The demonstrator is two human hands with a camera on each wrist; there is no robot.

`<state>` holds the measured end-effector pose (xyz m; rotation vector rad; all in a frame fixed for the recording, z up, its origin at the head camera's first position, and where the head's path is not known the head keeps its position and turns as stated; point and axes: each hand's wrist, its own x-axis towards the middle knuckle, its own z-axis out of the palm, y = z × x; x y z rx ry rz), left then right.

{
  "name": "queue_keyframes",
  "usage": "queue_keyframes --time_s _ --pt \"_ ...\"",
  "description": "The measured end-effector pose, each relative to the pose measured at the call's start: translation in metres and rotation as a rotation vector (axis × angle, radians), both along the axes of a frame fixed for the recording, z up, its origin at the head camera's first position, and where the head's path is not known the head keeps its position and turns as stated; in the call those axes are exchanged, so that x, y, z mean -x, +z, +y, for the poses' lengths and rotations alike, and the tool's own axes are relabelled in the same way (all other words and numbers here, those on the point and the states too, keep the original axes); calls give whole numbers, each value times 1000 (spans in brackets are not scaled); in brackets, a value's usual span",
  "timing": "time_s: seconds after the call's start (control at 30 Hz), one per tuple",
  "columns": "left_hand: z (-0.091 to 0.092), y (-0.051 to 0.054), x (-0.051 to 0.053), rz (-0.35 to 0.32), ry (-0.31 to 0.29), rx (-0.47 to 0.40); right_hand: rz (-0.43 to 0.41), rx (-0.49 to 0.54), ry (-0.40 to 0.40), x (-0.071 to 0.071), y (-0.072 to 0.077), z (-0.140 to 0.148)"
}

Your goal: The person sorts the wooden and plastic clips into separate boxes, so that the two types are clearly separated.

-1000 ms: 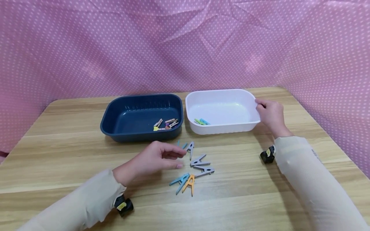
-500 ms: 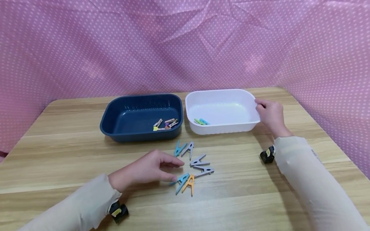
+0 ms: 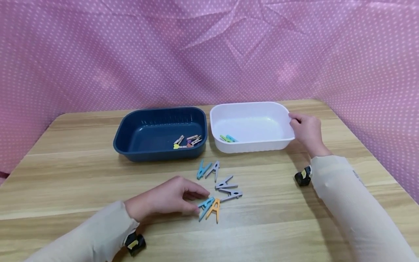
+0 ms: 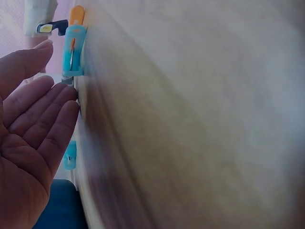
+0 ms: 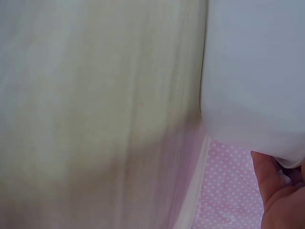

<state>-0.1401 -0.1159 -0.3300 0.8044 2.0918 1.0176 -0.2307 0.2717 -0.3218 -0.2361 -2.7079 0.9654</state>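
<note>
My left hand (image 3: 171,196) is low over the table at a near blue clothespin (image 3: 207,208), thumb and fingers apart on its left side; in the left wrist view a gap shows between the fingertips and that blue clothespin (image 4: 74,47). An orange clothespin (image 3: 214,210) lies against its right side. Grey clothespins (image 3: 231,194) and another blue clothespin (image 3: 202,169) lie farther back. With its fingers over the right rim, my right hand (image 3: 307,133) grips the white plastic tub (image 3: 255,146); the right wrist view shows the fingers (image 5: 269,176) at the tub's edge.
Left of the white tub stands a dark blue tub (image 3: 154,155) holding several small wooden clothespins (image 3: 193,139). Inside the white one lie a green and a blue clothespin (image 3: 231,138). A pink dotted cloth (image 3: 209,54) hangs behind the wooden table (image 3: 65,174).
My left hand has moved toward me, from beside the far blue clothespin to the near one, uncovering the far one. The right hand stays on the white tub.
</note>
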Motion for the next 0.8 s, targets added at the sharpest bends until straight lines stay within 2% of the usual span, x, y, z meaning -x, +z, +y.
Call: queue_keyframes --time_s 0.23,0.6,0.8 --pt "0 -1 0 -5 7 -2 0 9 0 0 0 -1" --pt "-1 -7 2 42 -6 -7 -1 18 3 1 -1 1" --pt "-2 -10 2 43 16 -5 -12 30 4 1 -2 0"
